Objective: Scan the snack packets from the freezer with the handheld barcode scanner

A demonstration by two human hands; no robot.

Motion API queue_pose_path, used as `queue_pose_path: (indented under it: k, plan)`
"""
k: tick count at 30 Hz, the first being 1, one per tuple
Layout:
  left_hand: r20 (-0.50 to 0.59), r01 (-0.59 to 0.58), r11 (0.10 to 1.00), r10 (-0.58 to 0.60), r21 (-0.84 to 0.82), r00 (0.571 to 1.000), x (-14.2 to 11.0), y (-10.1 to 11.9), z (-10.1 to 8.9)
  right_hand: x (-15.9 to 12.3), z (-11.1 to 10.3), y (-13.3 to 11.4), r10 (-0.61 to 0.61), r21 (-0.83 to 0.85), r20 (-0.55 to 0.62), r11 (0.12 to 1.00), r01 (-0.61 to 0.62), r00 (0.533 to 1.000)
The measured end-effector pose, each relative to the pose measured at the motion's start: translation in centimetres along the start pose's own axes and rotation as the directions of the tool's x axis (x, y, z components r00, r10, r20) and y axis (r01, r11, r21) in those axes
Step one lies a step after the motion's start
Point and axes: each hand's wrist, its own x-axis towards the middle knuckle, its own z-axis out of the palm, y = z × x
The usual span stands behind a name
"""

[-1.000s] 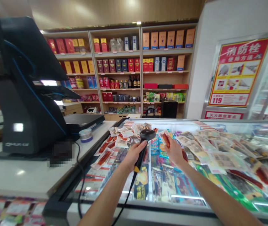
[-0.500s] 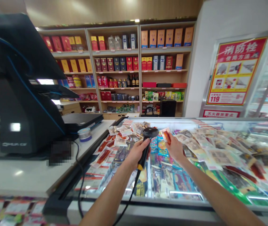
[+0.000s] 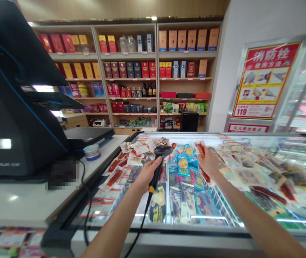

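Left hand (image 3: 149, 173) grips the black scanner (image 3: 163, 150) by its handle, over the freezer (image 3: 185, 245). Right hand (image 3: 208, 163) is closed on a wrapped sausage pack (image 3: 201, 148), apart from the scanner, between the left pile (image 3: 115, 175) and right pile (image 3: 249, 175) of packs. Best handling, my judgement: square the pack's label to the scanner head, fingers off any code, wrapper flat, both steady, cord (image 3: 143, 218) slack. Can't make out the code.
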Motion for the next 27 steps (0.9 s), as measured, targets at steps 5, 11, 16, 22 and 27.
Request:
queue_pose_path:
  k: [5, 11, 16, 22, 27]
  plan:
    - [-0.075, 0.011, 0.999, -0.008, 0.036, 0.997, -0.7, 0.8, -3.1, 2.2, -2.4, 6.1, 0.218, -0.232, 0.026, 0.951, -0.206, 0.976]
    - [-0.124, -0.009, 1.0, 0.01, 0.01, 0.992, -1.4, 0.9, -3.6, 2.6, -1.1, 0.2, -0.009, -0.129, 0.029, 0.992, 0.013, 1.0]
    - [-0.12, -0.004, 0.999, 0.009, 0.038, 0.993, -1.9, 0.2, -4.4, 2.3, 5.4, -11.4, -0.089, 0.077, 0.388, 0.995, 0.064, 0.917]
    - [-0.095, 0.015, 0.999, -0.01, 0.051, 0.995, -2.4, -0.1, -5.6, 2.1, 9.1, -14.6, -0.063, 0.058, 0.422, 0.997, 0.042, 0.904]
    - [-0.085, 0.039, 0.999, -0.039, 0.005, 0.996, -2.1, 0.1, -4.6, 0.9, 7.8, -11.1, -0.123, 0.068, 0.405, 0.992, 0.104, 0.906]
